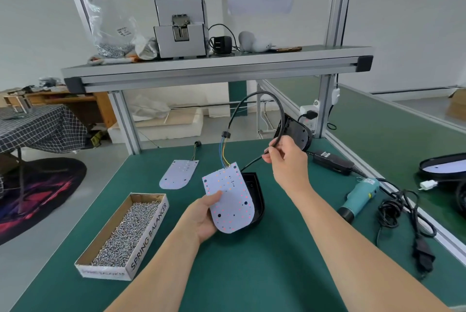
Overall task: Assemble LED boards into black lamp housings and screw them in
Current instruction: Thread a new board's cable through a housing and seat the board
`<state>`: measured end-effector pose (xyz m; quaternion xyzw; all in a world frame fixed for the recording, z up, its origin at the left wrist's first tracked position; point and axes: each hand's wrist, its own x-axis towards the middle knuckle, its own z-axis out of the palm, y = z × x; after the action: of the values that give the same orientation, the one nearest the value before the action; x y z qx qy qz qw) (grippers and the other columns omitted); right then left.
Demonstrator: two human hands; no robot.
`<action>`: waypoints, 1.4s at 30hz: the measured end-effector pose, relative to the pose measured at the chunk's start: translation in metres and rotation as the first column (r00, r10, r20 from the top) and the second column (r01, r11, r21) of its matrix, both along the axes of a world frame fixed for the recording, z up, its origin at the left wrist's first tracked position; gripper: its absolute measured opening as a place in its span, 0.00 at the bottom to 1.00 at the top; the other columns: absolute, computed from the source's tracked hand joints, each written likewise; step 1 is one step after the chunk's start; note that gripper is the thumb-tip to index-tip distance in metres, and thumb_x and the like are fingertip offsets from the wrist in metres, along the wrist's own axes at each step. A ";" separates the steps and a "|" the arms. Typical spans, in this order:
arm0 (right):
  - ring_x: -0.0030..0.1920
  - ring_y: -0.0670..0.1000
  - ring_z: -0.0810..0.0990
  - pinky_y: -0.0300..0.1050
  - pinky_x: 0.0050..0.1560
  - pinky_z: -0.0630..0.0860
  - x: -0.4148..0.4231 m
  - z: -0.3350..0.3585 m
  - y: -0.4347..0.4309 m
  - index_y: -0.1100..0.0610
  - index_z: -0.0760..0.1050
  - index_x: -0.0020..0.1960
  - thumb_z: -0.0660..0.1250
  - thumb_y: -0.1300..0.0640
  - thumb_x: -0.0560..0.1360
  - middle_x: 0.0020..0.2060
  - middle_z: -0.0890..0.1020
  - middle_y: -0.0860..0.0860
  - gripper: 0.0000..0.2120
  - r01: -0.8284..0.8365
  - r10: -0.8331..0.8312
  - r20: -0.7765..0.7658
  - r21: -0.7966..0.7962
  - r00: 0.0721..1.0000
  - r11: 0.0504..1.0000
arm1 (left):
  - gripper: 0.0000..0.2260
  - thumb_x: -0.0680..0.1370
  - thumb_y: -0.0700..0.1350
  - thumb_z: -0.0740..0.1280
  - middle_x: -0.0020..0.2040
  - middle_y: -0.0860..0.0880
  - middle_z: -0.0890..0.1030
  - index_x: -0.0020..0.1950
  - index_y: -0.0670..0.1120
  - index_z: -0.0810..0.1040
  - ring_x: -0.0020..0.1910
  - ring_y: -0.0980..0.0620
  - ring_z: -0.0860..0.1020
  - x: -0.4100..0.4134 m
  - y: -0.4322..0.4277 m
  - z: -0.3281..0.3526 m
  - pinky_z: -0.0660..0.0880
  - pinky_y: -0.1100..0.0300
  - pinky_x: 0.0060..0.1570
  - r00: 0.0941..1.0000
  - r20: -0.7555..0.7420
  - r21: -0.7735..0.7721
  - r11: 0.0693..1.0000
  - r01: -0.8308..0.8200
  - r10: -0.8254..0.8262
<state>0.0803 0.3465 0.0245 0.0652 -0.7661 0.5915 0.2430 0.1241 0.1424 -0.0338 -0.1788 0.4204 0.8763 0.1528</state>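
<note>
At the near left of the green bench [252,274], a cardboard box [148,233] holds a heap of loose screws [126,231], untouched. Farther back, a spare LED board [179,174] lies flat on the mat with its short lead trailing away.

Right of the box, the left hand [201,218] grips the lower left edge of a second LED board [230,200]. The thumb lies on its face and the fingers are curled behind. The board is tilted up, lifted over the black lamp housing [256,193], which sits open on the mat just beneath and to the right of it.

Coloured wires [223,153] rise from the board's far end into a black cable [254,96] that arcs over to the right hand [283,156], which pinches it between thumb and fingertips. A second housing [297,132] stands on edge just behind that hand. A teal heat gun [360,197] lies at the near right.

The step looks to be routing the cable and seating the board; no screws are in yet. Next, the cable probably needs feeding clear so the board can drop flat into the housing with its holes aligned.
</note>
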 end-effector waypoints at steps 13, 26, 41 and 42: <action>0.40 0.50 0.82 0.50 0.46 0.80 0.024 0.068 0.026 0.53 0.73 0.49 0.62 0.63 0.81 0.37 0.81 0.47 0.06 -0.095 0.204 -0.143 0.545 0.968 0.833 | 0.17 0.76 0.42 0.67 0.62 0.43 0.82 0.65 0.43 0.79 0.56 0.43 0.83 0.004 -0.039 -0.010 0.82 0.47 0.46 0.981 -0.193 0.044 0.999 0.017 -0.008; 0.37 0.57 0.78 0.53 0.42 0.77 0.042 0.090 0.010 0.59 0.74 0.51 0.63 0.65 0.80 0.36 0.81 0.54 0.03 0.270 -0.029 -0.400 0.559 0.916 0.784 | 0.17 0.77 0.41 0.65 0.63 0.40 0.81 0.65 0.42 0.80 0.58 0.41 0.82 0.021 -0.052 0.010 0.81 0.47 0.51 0.925 -0.336 -0.117 0.982 0.148 -0.180; 0.63 0.46 0.75 0.42 0.64 0.71 0.036 0.066 -0.004 0.52 0.77 0.58 0.65 0.61 0.70 0.61 0.78 0.50 0.17 -0.454 0.451 0.074 0.036 0.889 0.890 | 0.13 0.76 0.42 0.65 0.57 0.45 0.85 0.56 0.48 0.86 0.53 0.46 0.85 0.033 -0.036 0.048 0.82 0.51 0.46 0.904 -0.424 0.016 0.998 0.054 -0.042; 0.62 0.47 0.77 0.44 0.62 0.73 0.034 0.065 0.001 0.54 0.75 0.58 0.61 0.61 0.69 0.62 0.78 0.51 0.18 -0.494 0.517 0.034 -0.244 0.855 0.834 | 0.13 0.76 0.42 0.65 0.57 0.45 0.85 0.56 0.47 0.86 0.52 0.46 0.85 0.035 -0.036 0.048 0.82 0.50 0.45 0.913 -0.407 0.048 0.998 0.045 -0.022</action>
<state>0.1147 0.3471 0.0890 0.2079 -0.6599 0.7205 0.0457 0.1590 0.1063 0.0137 0.0187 0.4212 0.9031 0.0821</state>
